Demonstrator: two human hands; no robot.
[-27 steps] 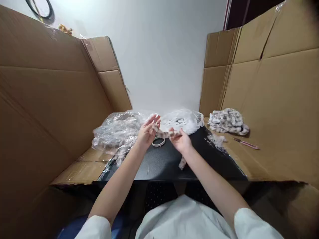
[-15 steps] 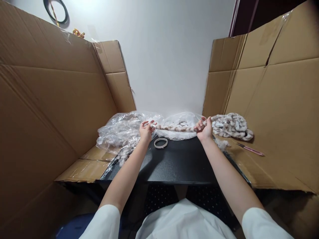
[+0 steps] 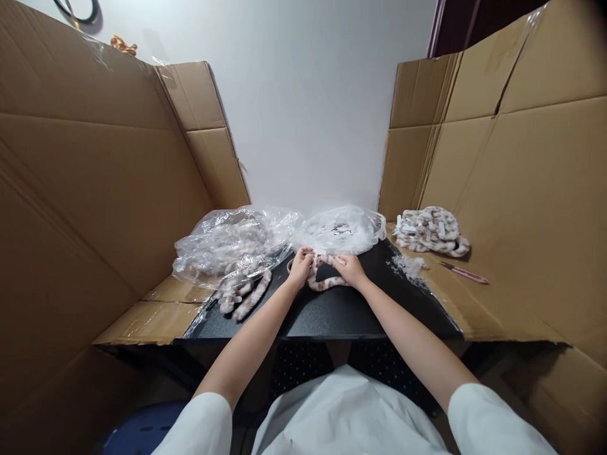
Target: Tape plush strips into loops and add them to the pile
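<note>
A brown-and-white furry strip (image 3: pixel 326 285) lies bent into a loop over the black table (image 3: pixel 327 319). My left hand (image 3: pixel 301 268) pinches it at the loop's left side, fingers closed. Opposite it, my right hand (image 3: pixel 352 270) is closed on the strip's right side. Fingers partly hide the ends of the strip. A thin pale ring (image 3: pixel 289 265) shows only in part behind my left hand. Just beyond both hands lies a white plastic bag (image 3: pixel 348 227) with dark markings.
At left, a clear plastic bag (image 3: pixel 213 243) covers furry pieces, with loose furry strips (image 3: pixel 253 297) in front. At right lie a furry bundle (image 3: pixel 429 230) with white tags, pink-handled snips (image 3: pixel 467 273) and loose fluff (image 3: pixel 408 266). Cardboard walls (image 3: pixel 531 189) flank the table.
My hands have come together and nearer to me, bending the strip from a stretched line into a loop. The ring is now partly covered. The view has shifted slightly.
</note>
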